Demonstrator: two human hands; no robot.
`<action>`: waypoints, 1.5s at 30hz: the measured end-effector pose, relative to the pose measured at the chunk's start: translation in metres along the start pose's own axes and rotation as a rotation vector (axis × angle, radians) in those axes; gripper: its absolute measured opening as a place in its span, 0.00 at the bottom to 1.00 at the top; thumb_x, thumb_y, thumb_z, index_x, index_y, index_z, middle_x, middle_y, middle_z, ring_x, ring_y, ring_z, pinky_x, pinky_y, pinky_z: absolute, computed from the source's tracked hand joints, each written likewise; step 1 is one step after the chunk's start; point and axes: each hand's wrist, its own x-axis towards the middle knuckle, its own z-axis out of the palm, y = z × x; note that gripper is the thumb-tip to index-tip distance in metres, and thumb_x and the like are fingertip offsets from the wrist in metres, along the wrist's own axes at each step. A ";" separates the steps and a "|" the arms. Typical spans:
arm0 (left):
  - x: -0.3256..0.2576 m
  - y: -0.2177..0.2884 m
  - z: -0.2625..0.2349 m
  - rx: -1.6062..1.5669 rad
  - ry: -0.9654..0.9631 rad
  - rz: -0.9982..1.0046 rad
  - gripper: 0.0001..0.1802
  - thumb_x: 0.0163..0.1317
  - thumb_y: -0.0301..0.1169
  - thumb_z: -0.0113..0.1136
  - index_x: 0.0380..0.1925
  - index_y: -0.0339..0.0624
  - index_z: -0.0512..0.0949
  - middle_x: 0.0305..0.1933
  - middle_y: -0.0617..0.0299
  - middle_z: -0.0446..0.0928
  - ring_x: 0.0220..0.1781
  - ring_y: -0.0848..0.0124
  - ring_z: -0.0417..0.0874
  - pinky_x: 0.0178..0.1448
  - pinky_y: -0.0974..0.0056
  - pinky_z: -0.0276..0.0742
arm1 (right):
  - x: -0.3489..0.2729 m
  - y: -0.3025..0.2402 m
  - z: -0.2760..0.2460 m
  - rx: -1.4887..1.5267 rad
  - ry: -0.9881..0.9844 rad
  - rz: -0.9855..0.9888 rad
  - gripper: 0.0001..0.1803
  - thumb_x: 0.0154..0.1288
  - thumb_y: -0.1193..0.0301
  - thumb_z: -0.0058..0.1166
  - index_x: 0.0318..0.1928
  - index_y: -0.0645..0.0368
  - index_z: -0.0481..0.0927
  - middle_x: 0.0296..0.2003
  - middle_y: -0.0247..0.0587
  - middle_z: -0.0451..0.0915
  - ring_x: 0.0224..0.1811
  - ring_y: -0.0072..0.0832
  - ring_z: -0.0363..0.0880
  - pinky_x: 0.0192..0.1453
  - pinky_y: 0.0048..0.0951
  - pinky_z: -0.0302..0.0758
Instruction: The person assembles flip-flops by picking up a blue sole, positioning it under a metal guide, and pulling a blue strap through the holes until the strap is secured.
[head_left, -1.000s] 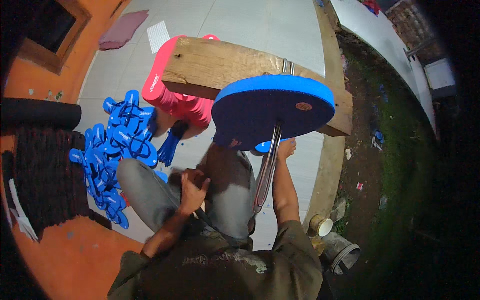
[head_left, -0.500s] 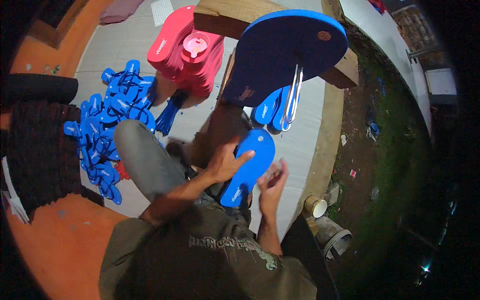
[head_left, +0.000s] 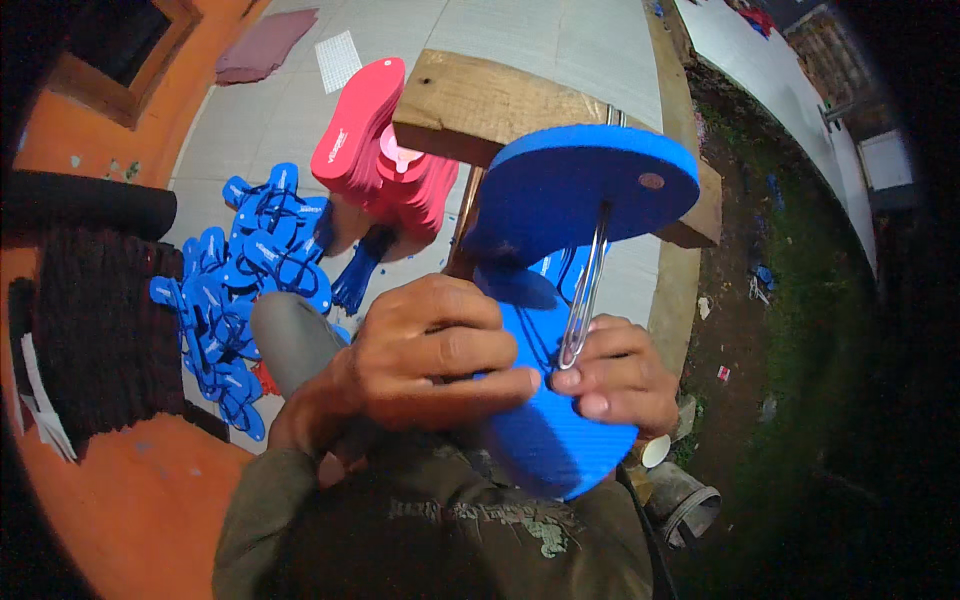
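Observation:
A blue flip-flop sole (head_left: 560,440), its ribbed face up, is tilted between my two hands. My left hand (head_left: 440,350) is closed at the sole's left side, thumb lying across its face. On the right edge, my right hand (head_left: 625,375) grips the sole, fingertips beside the lower tip of a long metal loop needle (head_left: 588,300). That needle hangs from a second blue sole (head_left: 580,190), which is fixed under a wooden beam. A thin dark line runs over the held sole near the needle tip; I cannot tell whether it is strap or shadow.
A thick wooden beam (head_left: 500,105) crosses in front. Behind it stand stacked red soles (head_left: 345,140) with a pink container (head_left: 400,152) on them. Finished blue flip-flops (head_left: 250,265) are heaped left, near a bundle of dark blue straps (head_left: 365,270). Dark stacked sheets (head_left: 100,310) lie far left.
The held sole has come up from my lap to the needle tip and been turned from its printed face to its ribbed face. Both hands have risen with it.

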 end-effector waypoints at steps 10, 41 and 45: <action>0.013 -0.012 0.024 0.031 0.407 -0.284 0.26 0.32 0.36 0.70 0.32 0.41 0.69 0.33 0.58 0.64 0.34 0.62 0.67 0.39 0.60 0.65 | 0.012 0.017 0.002 -0.425 0.462 0.014 0.23 0.49 0.63 0.60 0.44 0.56 0.65 0.38 0.39 0.66 0.36 0.30 0.64 0.39 0.29 0.63; -0.262 -0.122 -0.006 0.479 -0.372 -1.460 0.11 0.46 0.30 0.56 0.31 0.37 0.77 0.31 0.46 0.77 0.36 0.52 0.78 0.41 0.56 0.73 | -0.168 0.108 0.110 -0.228 0.056 1.075 0.18 0.55 0.59 0.56 0.41 0.58 0.77 0.33 0.44 0.79 0.37 0.38 0.77 0.45 0.35 0.71; -0.241 -0.064 -0.005 0.314 -0.292 -1.387 0.11 0.48 0.28 0.54 0.33 0.37 0.77 0.31 0.45 0.76 0.35 0.53 0.78 0.40 0.57 0.73 | -0.152 0.135 0.177 -0.147 -0.159 0.779 0.25 0.58 0.55 0.51 0.48 0.62 0.71 0.38 0.47 0.78 0.44 0.36 0.75 0.47 0.32 0.70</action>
